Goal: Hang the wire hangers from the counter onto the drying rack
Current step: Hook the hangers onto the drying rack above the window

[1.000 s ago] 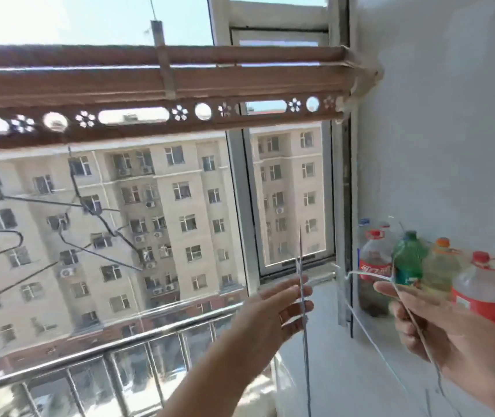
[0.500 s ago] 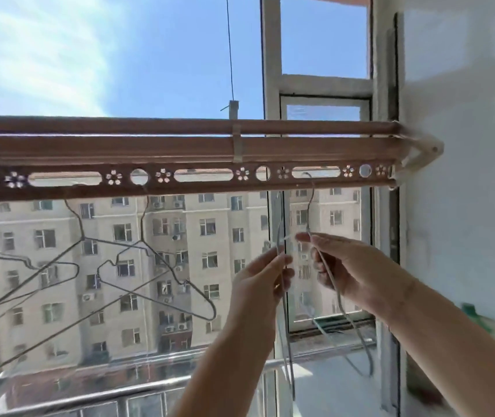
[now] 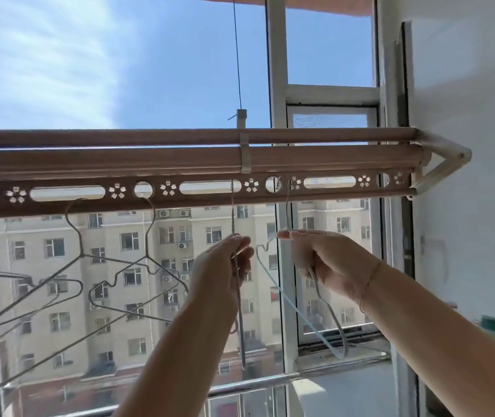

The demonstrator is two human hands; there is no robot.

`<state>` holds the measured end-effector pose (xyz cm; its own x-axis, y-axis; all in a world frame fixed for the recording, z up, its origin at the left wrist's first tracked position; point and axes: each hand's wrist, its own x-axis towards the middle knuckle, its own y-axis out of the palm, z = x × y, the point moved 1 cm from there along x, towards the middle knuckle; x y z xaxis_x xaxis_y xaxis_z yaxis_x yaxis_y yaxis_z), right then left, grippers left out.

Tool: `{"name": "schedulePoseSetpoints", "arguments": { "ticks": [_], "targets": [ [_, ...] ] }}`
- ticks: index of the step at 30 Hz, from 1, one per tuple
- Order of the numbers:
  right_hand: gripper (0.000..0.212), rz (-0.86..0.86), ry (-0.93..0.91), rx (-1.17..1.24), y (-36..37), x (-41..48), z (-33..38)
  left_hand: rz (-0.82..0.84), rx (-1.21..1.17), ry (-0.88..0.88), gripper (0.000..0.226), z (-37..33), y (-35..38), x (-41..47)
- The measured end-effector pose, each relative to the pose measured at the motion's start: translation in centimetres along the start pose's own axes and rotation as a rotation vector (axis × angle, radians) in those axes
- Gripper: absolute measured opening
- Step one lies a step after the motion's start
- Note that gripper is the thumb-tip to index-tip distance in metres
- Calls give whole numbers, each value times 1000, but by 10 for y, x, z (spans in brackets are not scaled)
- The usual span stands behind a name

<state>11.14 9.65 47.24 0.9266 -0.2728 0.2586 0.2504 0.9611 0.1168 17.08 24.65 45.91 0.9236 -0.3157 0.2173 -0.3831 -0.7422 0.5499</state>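
Two hands are raised just under the drying rack (image 3: 180, 159), apart from each other, each clamped on its own wire hanger. The left hand (image 3: 225, 266) pinches the neck of a grey hanger (image 3: 240, 311) between thumb and fingertips. This hanger is seen edge-on, hanging straight down, and its top reaches the long slot in the rack's perforated strip. Just to the right, the right hand (image 3: 324, 263) has its fingers curled round the neck of a pale hanger (image 3: 282, 299). That hanger's hook rises to the strip beside a round hole, and its body slants down toward the near right. Whether either hook bears its own weight on the rack I cannot tell. Farther left, two other hangers (image 3: 147, 242) hang from the strip, tilted. Beyond the window frame (image 3: 279, 70) stands an apartment block (image 3: 120, 296), and a white wall (image 3: 465, 236) closes the right side.
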Motion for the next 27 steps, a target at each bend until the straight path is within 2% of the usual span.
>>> {"name": "schedulePoseSetpoints", "arguments": {
  "ticks": [10,18,23,27],
  "targets": [
    [25,-54,90,-31,-1,7,-16,-21,-23,-81,12,6,-10,3],
    [31,-124,84,22,-20,-2,-33,54,51,-126,7,22,-34,-8],
    [36,-192,138,32,-44,-31,-79,19,76,-71,15,45,-62,-25],
    [34,-282,259,55,-70,-68,-137,-3,156,-46,16,81,-85,-44]
  ]
}}
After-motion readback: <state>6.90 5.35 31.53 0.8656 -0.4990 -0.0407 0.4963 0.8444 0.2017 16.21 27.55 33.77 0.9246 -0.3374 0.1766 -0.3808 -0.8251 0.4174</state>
